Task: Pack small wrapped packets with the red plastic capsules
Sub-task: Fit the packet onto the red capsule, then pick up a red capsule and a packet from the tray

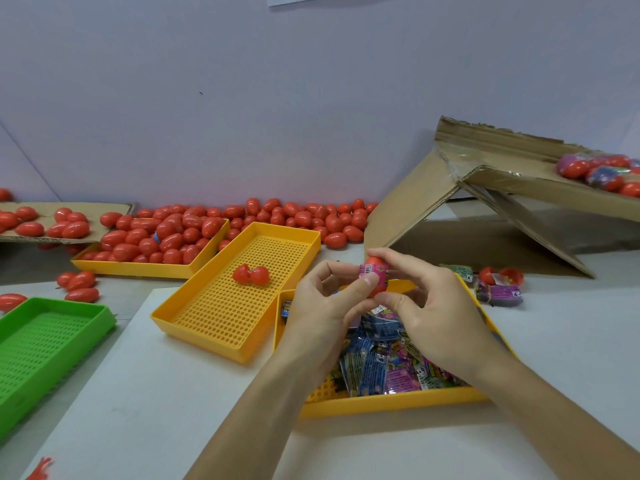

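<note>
My left hand (320,306) and my right hand (427,308) meet above the near yellow tray (391,401), which holds several blue and purple wrapped packets (377,365). Between the fingertips of both hands sits a red capsule (376,277) with a pink packet (372,270) pressed against it. An opened red capsule (251,274) lies in the middle yellow perforated tray (194,310). Many closed red capsules (166,237) fill the far yellow tray (138,270) and lie heaped along the wall.
A green perforated tray (41,344) lies at the left. A tilted cardboard chute (512,192) at the right carries packed capsules (602,173). A purple packet (500,294) and an open capsule (502,275) lie beside the near tray. Flat cardboard (114,211) sits far left.
</note>
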{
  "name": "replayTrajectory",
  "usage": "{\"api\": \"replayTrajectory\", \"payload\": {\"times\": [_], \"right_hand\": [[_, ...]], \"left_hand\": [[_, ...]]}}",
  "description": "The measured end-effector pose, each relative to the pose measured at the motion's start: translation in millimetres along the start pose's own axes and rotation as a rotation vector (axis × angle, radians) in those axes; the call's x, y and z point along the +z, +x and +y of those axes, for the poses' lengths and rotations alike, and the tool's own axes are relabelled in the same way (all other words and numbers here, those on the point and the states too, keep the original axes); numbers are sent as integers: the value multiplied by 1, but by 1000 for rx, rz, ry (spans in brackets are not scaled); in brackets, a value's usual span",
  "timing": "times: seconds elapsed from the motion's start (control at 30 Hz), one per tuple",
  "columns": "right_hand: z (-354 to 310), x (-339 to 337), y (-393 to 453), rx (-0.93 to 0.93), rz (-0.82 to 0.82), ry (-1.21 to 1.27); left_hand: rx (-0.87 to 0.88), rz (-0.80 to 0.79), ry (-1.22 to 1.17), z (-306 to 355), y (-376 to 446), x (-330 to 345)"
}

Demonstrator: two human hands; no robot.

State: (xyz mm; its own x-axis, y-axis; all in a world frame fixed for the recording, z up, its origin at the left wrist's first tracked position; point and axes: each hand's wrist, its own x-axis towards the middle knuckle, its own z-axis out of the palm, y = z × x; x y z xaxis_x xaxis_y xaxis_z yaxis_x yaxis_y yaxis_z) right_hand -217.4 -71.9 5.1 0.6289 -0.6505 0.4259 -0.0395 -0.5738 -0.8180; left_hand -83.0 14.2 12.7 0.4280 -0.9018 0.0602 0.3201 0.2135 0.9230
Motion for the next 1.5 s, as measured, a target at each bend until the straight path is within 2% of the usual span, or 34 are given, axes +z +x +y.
{"api": "replayTrajectory", "payload": {"times": [0.13, 0.3, 0.6, 0.67, 0.8, 0.93, 1.03, 1.1, 1.2, 1.3, 1.37, 1.43, 1.5], "right_hand": [[-2, 0, 0, 0, 53, -127], [-6, 0, -1, -7, 73, -224], [-10, -1, -1, 33, 86, -114], [-12, -3, 0, 62, 110, -38], [-9, -6, 3, 103, 165, 15], [-7, -6, 3, 124, 167, 16], [-4, -6, 3, 129, 177, 18], [-2, -6, 3, 138, 184, 21], [-1, -4, 2, 149, 183, 27], [0, -3, 1, 140, 176, 25], [2, -4, 2, 138, 168, 33], [3, -4, 2, 137, 168, 29], [4, -4, 2, 133, 165, -1]], "left_hand": [[-40, 19, 97, -1, -1, 3], [-71, -21, 107, 0, -2, 5], [-138, -94, -27, -1, -1, 5], [-122, -52, -53, 1, -1, 5], [-85, 139, -61, 9, 2, 7], [-76, 230, 91, 30, 27, 17], [-64, 179, 297, 47, 68, 47], [-72, 144, 337, 56, 97, 75], [-133, 55, 266, 68, 125, 118], [-186, -111, 139, 71, 128, 141], [-133, -87, 145, 66, 127, 142], [-25, 5, 198, 56, 127, 132], [86, 122, 369, 45, 124, 111]]}}
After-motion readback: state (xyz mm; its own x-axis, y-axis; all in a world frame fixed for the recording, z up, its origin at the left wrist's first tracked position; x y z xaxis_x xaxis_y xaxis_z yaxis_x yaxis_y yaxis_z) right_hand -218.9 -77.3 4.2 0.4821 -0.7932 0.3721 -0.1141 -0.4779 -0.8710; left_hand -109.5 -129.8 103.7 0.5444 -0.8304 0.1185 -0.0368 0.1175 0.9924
